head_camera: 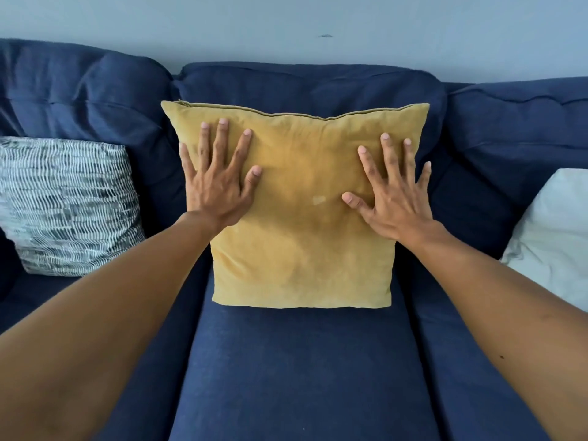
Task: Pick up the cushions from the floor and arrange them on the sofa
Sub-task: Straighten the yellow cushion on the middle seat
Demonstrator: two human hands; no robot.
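Yellow cushion (299, 218) upright at centre of blue sofa (299, 370), against backrest. Left hand (216, 186) and right hand (393, 202) flat on it, fingers spread. Patterned cushion (68, 205) at 9 o'clock; white cushion (555, 237) at 3 o'clock.

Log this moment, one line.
left hand, right hand: pressing yellow cushion | upright against sofa | patterned cushion left, white cushion right
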